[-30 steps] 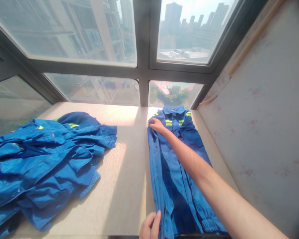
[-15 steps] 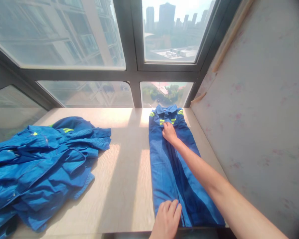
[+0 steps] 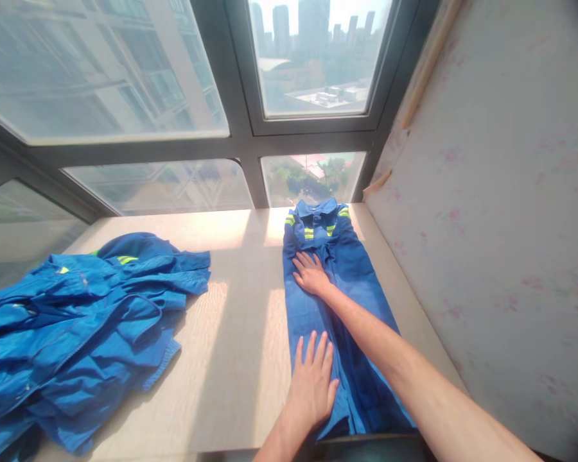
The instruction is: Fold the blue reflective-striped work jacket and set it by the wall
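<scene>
Blue trousers lie lengthwise on the pale wooden surface, over a blue jacket whose collar and yellow-green stripes show at the far end. My right hand rests flat on the upper left part of the trousers, fingers spread, pointing left. Nearer to me, my left hand lies on the lower left part of the cloth with its fingers spread. Neither hand grips anything.
A crumpled heap of blue clothing with yellow-green patches lies on the left. Grey-framed windows rise behind the surface. A flower-patterned wall borders it on the right.
My right hand has let go of the cloth near the waist, opened and come slightly closer. My left hand has moved forward along the trousers and spread its fingers. The view has shifted slightly.
</scene>
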`<state>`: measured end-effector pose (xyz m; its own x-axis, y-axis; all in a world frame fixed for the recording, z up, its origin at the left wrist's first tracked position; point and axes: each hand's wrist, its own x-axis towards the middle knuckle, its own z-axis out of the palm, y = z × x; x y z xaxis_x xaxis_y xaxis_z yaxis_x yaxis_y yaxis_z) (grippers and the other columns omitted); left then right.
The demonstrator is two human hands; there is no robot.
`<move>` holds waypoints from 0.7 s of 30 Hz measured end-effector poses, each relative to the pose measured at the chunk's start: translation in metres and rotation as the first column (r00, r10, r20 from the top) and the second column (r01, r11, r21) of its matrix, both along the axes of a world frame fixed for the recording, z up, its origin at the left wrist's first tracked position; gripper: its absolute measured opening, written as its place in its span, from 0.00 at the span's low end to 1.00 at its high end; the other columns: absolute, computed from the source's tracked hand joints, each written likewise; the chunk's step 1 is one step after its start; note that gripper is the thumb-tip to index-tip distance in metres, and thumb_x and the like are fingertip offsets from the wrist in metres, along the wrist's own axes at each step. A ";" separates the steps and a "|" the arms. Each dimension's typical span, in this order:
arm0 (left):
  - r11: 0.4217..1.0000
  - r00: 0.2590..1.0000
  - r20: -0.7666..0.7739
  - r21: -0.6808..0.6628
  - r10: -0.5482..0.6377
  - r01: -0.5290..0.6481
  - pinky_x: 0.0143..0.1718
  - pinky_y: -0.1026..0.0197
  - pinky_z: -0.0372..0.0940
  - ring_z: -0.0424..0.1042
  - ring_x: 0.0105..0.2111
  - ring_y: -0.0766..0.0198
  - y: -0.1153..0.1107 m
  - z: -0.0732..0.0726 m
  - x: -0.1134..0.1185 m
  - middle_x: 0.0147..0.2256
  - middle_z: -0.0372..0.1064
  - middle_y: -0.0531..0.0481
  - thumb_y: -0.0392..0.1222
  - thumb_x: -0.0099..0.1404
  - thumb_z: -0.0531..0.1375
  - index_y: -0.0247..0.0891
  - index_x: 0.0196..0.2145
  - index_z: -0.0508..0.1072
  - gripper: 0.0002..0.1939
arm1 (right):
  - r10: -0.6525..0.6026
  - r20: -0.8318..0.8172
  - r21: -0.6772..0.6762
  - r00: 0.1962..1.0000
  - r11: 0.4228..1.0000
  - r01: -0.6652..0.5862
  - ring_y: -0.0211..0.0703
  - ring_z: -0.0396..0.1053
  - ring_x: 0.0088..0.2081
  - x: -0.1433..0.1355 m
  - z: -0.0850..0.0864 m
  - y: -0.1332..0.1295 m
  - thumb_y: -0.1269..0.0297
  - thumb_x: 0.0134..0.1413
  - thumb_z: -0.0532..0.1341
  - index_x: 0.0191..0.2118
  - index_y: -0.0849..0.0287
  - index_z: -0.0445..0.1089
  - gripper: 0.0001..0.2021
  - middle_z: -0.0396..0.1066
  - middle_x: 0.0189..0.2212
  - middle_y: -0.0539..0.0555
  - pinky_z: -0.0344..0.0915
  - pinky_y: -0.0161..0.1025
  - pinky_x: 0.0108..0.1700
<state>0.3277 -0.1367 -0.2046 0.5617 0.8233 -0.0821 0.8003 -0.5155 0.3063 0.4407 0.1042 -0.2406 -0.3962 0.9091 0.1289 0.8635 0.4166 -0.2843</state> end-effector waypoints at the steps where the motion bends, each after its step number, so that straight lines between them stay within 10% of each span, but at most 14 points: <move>1: 1.000 1.000 -0.018 -0.006 -0.009 0.009 0.69 0.31 0.37 0.39 0.71 0.39 0.000 -0.005 0.000 0.73 0.40 0.43 0.48 0.68 0.55 0.38 0.71 0.53 0.37 | -0.004 -0.004 0.008 1.000 1.000 0.004 0.53 0.46 0.71 0.000 0.000 0.000 0.57 0.68 0.52 0.67 0.59 0.61 0.26 0.52 0.70 0.59 0.37 0.58 0.71; 11: 0.999 0.997 -0.076 0.021 0.026 -0.025 0.69 0.34 0.40 0.41 0.71 0.41 -0.009 -0.005 -0.052 0.73 0.39 0.47 0.44 0.66 0.55 0.43 0.72 0.50 0.38 | 0.044 -0.036 0.022 0.998 0.999 -0.043 0.58 0.48 0.70 -0.057 0.011 -0.005 0.58 0.66 0.55 0.64 0.62 0.64 0.24 0.55 0.69 0.63 0.42 0.62 0.69; 16: 0.999 0.996 -0.074 -0.001 0.047 -0.047 0.69 0.35 0.38 0.42 0.71 0.41 -0.014 -0.002 -0.078 0.72 0.40 0.47 0.44 0.67 0.55 0.42 0.72 0.52 0.37 | 0.237 -0.249 0.162 0.939 0.966 -0.201 0.46 0.56 0.66 -0.058 0.028 -0.017 0.65 0.68 0.49 0.57 0.59 0.71 0.19 0.64 0.64 0.58 0.53 0.46 0.68; 21: 1.000 0.998 -0.066 -0.022 0.002 -0.003 0.69 0.33 0.33 0.38 0.71 0.40 -0.011 0.005 -0.084 0.73 0.38 0.49 0.44 0.67 0.56 0.45 0.72 0.50 0.37 | -0.105 -0.252 0.105 0.962 0.985 0.135 0.52 0.52 0.69 -0.011 0.021 -0.027 0.63 0.67 0.52 0.64 0.62 0.64 0.23 0.57 0.68 0.61 0.51 0.51 0.68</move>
